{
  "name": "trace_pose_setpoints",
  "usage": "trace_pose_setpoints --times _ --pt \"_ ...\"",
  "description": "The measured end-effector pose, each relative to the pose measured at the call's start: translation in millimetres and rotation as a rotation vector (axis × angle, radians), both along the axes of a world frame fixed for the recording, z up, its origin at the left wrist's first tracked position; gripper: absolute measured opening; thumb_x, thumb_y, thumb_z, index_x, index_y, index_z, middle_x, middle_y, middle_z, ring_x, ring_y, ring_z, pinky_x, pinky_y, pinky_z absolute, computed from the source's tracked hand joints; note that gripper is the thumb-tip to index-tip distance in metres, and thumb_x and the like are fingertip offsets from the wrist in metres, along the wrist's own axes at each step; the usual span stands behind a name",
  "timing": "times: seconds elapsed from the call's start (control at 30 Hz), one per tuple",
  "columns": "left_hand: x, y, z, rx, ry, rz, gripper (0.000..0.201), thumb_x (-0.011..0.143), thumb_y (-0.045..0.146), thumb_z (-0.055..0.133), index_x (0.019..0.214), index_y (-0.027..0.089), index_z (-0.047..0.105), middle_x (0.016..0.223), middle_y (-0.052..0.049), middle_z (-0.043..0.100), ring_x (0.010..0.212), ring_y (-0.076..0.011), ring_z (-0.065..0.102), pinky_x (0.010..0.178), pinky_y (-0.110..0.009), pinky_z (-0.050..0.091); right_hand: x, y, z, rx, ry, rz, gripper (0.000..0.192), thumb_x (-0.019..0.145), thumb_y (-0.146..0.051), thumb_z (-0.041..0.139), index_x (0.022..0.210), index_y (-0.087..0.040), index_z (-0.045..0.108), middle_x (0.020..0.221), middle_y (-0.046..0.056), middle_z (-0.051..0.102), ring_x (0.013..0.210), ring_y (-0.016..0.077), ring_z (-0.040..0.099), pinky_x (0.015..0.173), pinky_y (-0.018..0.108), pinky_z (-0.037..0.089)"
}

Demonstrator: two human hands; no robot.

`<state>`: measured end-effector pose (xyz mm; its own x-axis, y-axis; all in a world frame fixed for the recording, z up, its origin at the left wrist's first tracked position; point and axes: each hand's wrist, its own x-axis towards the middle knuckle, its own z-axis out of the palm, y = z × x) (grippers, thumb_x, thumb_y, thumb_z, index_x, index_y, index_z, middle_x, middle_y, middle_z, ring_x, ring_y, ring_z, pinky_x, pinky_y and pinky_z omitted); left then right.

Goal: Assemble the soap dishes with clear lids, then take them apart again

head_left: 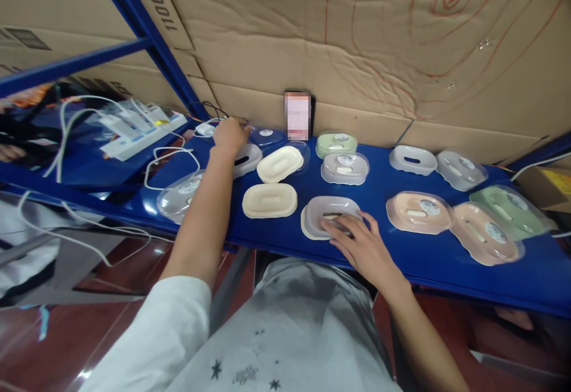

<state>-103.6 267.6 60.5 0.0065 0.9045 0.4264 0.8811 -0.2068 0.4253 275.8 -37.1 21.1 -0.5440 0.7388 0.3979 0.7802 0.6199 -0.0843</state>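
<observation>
Several oval plastic soap dishes lie on a blue metal shelf (pixel 401 249). My right hand (pixel 361 243) rests with spread fingers on a pale lilac dish (pixel 319 213) at the shelf's front edge. My left hand (pixel 228 135) reaches to the back of the shelf, its fingers curled beside a clear-lidded dish (pixel 266 136) and over a white dish (pixel 247 159); what it grips is hidden. Two cream dishes (pixel 270 200) sit between my arms.
A phone (pixel 297 114) leans upright against the cardboard wall. Grey (pixel 344 168), green (pixel 336 143), peach (pixel 418 212) and lidded dishes (pixel 513 210) fill the right. A power strip with cables (pixel 134 133) lies left. A blue upright post (pixel 151 41) stands behind.
</observation>
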Motion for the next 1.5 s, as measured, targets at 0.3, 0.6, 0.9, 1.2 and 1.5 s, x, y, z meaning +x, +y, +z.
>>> trace_pose_setpoints --times 0.3,0.6,0.9,1.2,1.5 --pt "30 -43 39.4 0.143 -0.124 0.048 0.037 0.100 0.051 0.073 0.101 0.015 0.081 0.099 -0.007 0.083 0.101 -0.0219 0.076 0.100 -0.038 0.055 0 8 0.5 -0.073 0.067 0.081 0.048 0.106 -0.010 0.049 0.150 -0.026 0.058 0.152 0.010 0.066 0.147 0.0259 0.058 0.128 0.055 0.037" --pt "134 -210 36.5 0.340 -0.091 -0.382 0.030 0.110 0.044 0.061 0.129 0.028 0.079 0.135 -0.003 0.079 0.130 -0.0246 0.072 0.114 -0.044 0.054 1 10 -8.6 -0.101 0.231 -0.187 0.066 0.111 -0.043 0.055 0.170 -0.027 0.033 0.173 0.019 0.042 0.158 0.0381 0.045 0.124 0.064 0.042" --pt "155 -238 -14.7 0.256 -0.016 -0.441 0.027 0.109 0.041 0.063 0.129 0.031 0.079 0.133 -0.004 0.080 0.133 -0.0268 0.070 0.112 -0.048 0.052 2 9 -13.1 -0.021 0.190 -0.240 0.050 0.112 -0.042 0.051 0.159 -0.026 0.052 0.153 0.019 0.061 0.132 0.0368 0.062 0.107 0.056 0.052" --pt "141 -247 -26.4 0.233 -0.112 -0.490 0.026 0.110 0.034 0.061 0.131 0.026 0.074 0.135 -0.007 0.078 0.131 -0.0252 0.070 0.112 -0.044 0.054 -2 6 -4.1 0.013 0.079 -0.143 0.038 0.109 -0.040 0.059 0.145 -0.029 0.065 0.147 0.015 0.065 0.135 0.0345 0.056 0.111 0.054 0.047" --pt "137 -256 -39.2 0.190 -0.003 -0.509 0.036 0.109 0.032 0.060 0.144 0.028 0.067 0.143 -0.011 0.073 0.136 -0.0284 0.067 0.114 -0.047 0.050 0 4 -7.1 0.021 0.076 -0.104 0.036 0.109 -0.026 0.059 0.143 -0.029 0.067 0.144 0.012 0.069 0.131 0.0338 0.060 0.103 0.052 0.051"
